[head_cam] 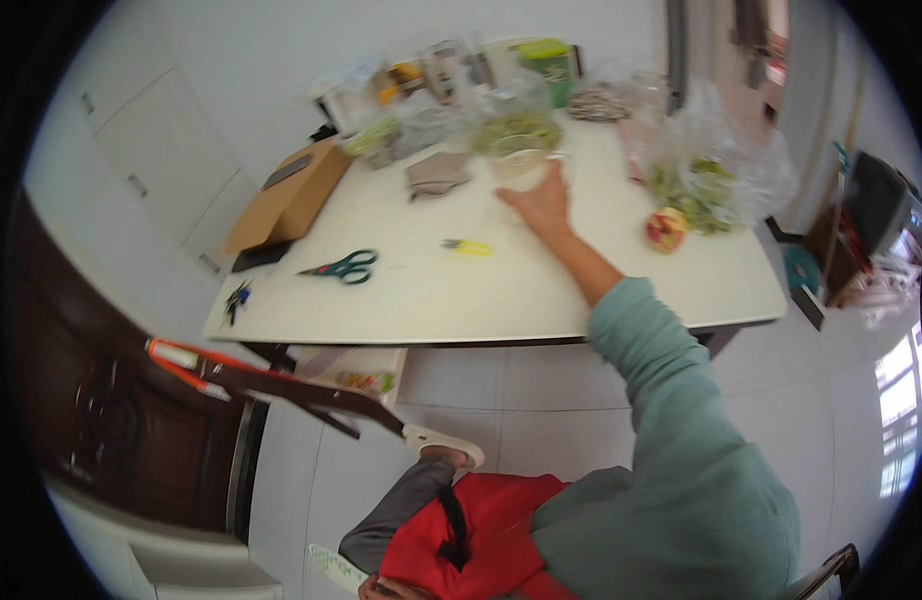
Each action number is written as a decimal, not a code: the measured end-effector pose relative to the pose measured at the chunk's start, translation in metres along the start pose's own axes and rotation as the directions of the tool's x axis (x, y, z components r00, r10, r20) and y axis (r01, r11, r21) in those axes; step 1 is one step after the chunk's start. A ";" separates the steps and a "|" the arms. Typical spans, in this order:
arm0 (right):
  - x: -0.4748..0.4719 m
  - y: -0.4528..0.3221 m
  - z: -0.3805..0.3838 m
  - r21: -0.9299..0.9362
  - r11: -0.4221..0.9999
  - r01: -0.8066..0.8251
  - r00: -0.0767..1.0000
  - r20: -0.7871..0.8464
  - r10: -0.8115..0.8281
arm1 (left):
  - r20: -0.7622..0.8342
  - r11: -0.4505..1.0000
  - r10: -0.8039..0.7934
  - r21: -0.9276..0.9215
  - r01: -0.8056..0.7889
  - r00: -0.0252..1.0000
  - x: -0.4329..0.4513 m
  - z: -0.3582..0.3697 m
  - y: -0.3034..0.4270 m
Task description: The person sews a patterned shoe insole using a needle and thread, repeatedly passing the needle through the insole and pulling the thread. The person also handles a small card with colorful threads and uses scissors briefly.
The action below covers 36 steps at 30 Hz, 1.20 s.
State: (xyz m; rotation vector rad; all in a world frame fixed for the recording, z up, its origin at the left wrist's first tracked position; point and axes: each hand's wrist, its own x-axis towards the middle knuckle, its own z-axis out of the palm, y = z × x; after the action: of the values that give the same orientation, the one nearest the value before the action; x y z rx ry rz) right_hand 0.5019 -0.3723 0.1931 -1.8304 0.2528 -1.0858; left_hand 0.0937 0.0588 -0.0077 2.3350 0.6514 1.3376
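My right hand [543, 201] reaches across the white table [431, 300], its thumb and fingers around a clear container [519, 171]. The container is blurred, so its exact kind is hard to tell. Just behind it lies a clear plastic bag of green vegetables [517, 131]. A folded grey-brown cloth [437, 176] is left of the container. Nearer to me are small yellow-handled snips [467, 247] and green-handled scissors [344, 267]. At the bottom edge, only part of my left hand [393, 590] shows, low beside the red apron [468, 536]; whether it holds something is unclear.
An open cardboard box [296, 199] and a bunch of keys [236, 300] occupy the table's left side. On the right are a red-and-yellow fruit [665, 229] and a plastic bag with greens [705, 184]. A green tub [554, 75] stands at the back. A dark wooden chair back [296, 386] is below.
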 end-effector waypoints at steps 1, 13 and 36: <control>0.002 0.007 0.001 -0.032 0.999 -0.002 1.000 -0.011 0.001 | 0.056 0.997 -0.013 0.076 0.009 0.998 -0.002 -0.010 0.014; 0.021 0.036 0.012 -0.101 0.990 -0.094 0.994 0.042 0.099 | 0.073 0.984 0.080 0.156 -0.090 0.994 0.007 -0.020 0.026; -0.088 -0.028 0.126 -0.159 0.718 0.677 0.654 0.577 -0.490 | 0.124 0.977 -0.200 -0.052 0.208 0.972 -0.005 -0.017 0.022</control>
State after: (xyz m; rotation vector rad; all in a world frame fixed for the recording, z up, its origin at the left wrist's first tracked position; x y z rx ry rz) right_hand 0.5396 -0.2274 0.1475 -2.5673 -0.5527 -0.9715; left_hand 0.0808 0.0394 0.0083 2.2079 0.7756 1.1052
